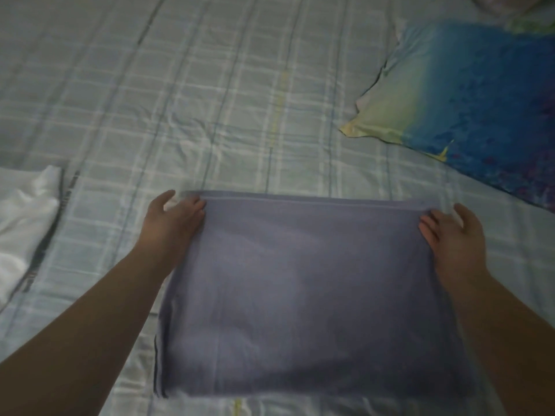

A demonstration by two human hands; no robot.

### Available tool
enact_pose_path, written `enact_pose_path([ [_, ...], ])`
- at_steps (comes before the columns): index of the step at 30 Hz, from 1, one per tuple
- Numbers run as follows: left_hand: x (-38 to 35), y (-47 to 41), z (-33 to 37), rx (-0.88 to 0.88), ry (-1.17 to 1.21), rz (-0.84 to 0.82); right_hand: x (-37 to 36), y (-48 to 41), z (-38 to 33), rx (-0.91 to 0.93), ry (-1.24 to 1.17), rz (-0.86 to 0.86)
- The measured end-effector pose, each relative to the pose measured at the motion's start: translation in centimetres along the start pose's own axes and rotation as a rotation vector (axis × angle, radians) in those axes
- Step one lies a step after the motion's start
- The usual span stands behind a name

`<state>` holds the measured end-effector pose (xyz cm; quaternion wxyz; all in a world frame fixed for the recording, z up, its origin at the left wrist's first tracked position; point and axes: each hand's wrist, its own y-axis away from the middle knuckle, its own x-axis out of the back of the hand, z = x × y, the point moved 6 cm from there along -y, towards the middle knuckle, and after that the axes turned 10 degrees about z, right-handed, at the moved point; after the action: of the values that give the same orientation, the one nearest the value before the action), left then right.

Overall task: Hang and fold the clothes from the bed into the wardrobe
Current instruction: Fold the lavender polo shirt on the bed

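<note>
1. Near the bed's front edge, at centre, lies a folded blue-grey garment (306, 292), a flat rectangle several layers thick; the stacked layer edges show at its near left corner.
2. Bed surface is a pale checked sheet (210, 100), creased just beyond the garment's far edge.
3. Left hand (172, 220) sits at the garment's far left corner. Fingers bent over the top of the cloth, thumb spread out on the sheet side; the corner appears pinched between them, though blur makes the grip hard to confirm.
4. Right hand (453, 232) mirrors it at the far right corner: fingers curled onto the fabric, thumb apart and raised behind the edge. Grip on the cloth looks the same, equally soft in focus.
5. Both forearms run along the garment's left and right sides, the left one covering part of the left edge.
6. White garment (24, 223), rumpled, at the left edge of the bed, well apart from the folded piece; a dark striped band shows along its right side.
7. Pillow (468, 103) in blue fading to yellow-green lies toward the far right corner, its near point close to the right hand but not touching it.
8. Another pale patterned item (516, 10) peeks in at the far right corner behind the pillow; too cropped to identify.
9. Bare sheet lies between the folded garment and the far edge.
</note>
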<state>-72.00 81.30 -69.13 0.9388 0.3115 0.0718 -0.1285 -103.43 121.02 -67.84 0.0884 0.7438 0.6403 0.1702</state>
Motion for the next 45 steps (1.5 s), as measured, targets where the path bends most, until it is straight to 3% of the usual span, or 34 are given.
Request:
enact_pose_path([
  [3, -1.1, 1.4, -0.2, -0.35, -0.483, -0.16, -1.0, 1.1, -0.1, 0.463, 0.525, -0.151],
  [5, -2.3, 2.3, -0.7, -0.707, -0.993, -0.288, -2.3, 2.5, 0.5, 0.857, 0.918, -0.305],
  [6, -2.7, 2.8, -1.5, -0.897, -1.243, -0.337, -2.8, 2.9, 1.1, 0.968, 1.072, -0.369],
  [8, -2.4, 3.1, -3.2, -1.076, -1.577, -0.286, -2.9, 3.3, 2.2, 1.023, 1.211, -0.386],
  [10, -2.0, 3.2, -4.2, -1.058, -1.702, -0.171, -2.6, 3.3, 2.7, 1.03, 1.239, -0.342],
  [15, -1.9, 2.3, -3.8, -1.066, -1.654, -0.149, -2.9, 3.2, 2.7, 0.968, 1.234, -0.318],
  [19, -0.8, 0.6, -1.2, -0.935, -1.528, -0.026, -2.4, 2.4, 1.7, 0.871, 1.173, -0.326],
  [21, -0.8, 0.3, -0.8, -0.952, -1.585, 0.004, -2.3, 1.7, 1.0, 0.868, 1.169, -0.316],
  [24, -1.0, 0.6, -1.6, -0.977, -1.668, -0.018, -3.0, 1.6, 0.8, 0.891, 1.192, -0.322],
  [27, -1.1, 0.7, -0.8, -0.872, -1.511, -0.094, -3.1, 2.5, 0.7, 0.873, 1.124, -0.346],
  [29, -0.7, 2.6, 0.4, -0.916, -1.415, -0.122, -1.8, 4.3, 0.1, 0.891, 1.034, -0.295],
  [31, 0.7, 6.2, 0.4, -1.049, -1.433, -0.082, 0.8, 7.0, 0.0, 0.918, 0.972, -0.224],
  [34, 4.4, 12.7, -3.4, -1.114, -1.485, -0.14, 5.3, 11.4, 2.2, 0.97, 1.017, -0.221],
  [37, 8.4, 16.2, -7.5, -1.109, -1.571, -0.228, 9.0, 13.1, 5.2, 0.957, 1.148, -0.259],
  [40, 10.6, 15.5, -8.9, -1.067, -1.65, -0.2, 10.5, 12.5, 7.2, 0.886, 1.233, -0.283],
  [45, 10.6, 15.8, -8.6, -1.04, -1.656, -0.179, 10.4, 12.7, 6.8, 0.886, 1.189, -0.31],
])
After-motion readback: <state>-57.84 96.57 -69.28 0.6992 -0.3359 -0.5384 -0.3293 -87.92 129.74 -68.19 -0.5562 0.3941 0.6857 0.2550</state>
